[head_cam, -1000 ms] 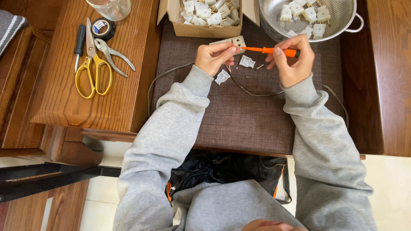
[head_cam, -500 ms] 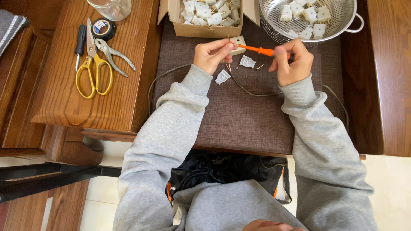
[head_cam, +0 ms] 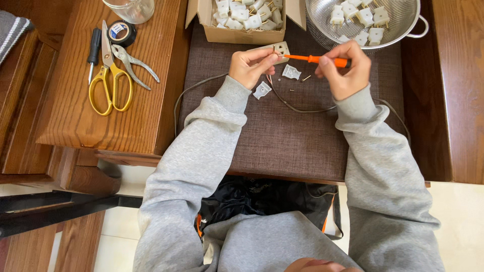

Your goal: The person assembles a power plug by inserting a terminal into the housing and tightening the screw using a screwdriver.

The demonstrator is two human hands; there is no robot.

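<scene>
Left hand [head_cam: 250, 65] pinches a white plug [head_cam: 276, 49] in a closed grip; right hand [head_cam: 343, 68] clasps an orange screwdriver [head_cam: 315, 59], tip at the plug. Best kept straight, plug steady.

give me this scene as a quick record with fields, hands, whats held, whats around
left hand: grips a small white plastic plug body
right hand: holds an orange-handled screwdriver, tip at the plug
surface: brown woven mat
loose parts: two white plug pieces, small screws, grey cable
behind: cardboard box and metal colander, both holding white plugs
left side: yellow-handled scissors, pliers, black tape roll
</scene>
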